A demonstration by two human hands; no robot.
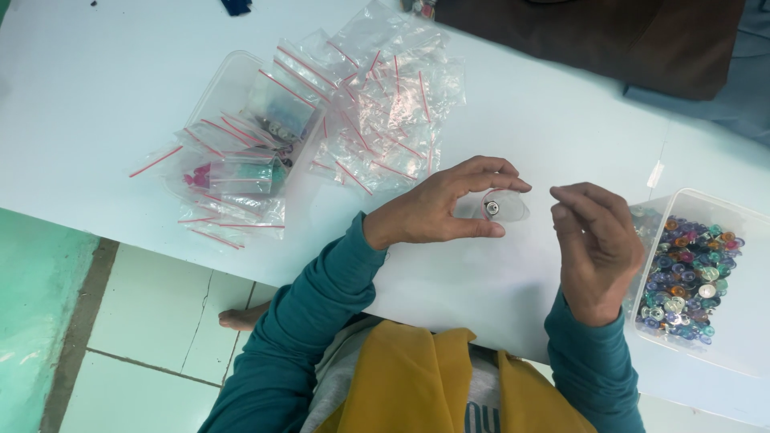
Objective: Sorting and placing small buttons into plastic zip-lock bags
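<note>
The table [120, 96] is showing white — the floor tiles [152, 329] beneath are looking pale green. The clear bags [377, 104] are carrying red strips along their tops. The bobbins [686, 277] in the clear tub [750, 220] are glinting blue, purple, orange and green — the sleeves [321, 297] are showing teal, the cloth [409, 377] mustard yellow.

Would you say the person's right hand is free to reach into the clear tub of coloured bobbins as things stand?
Probably yes. The right hand hovers just beside the clear tub, which is open-topped, and nothing lies between them. Its fingertips look pinched with nothing visible in them, while the left hand holds the small clear bag.
</note>
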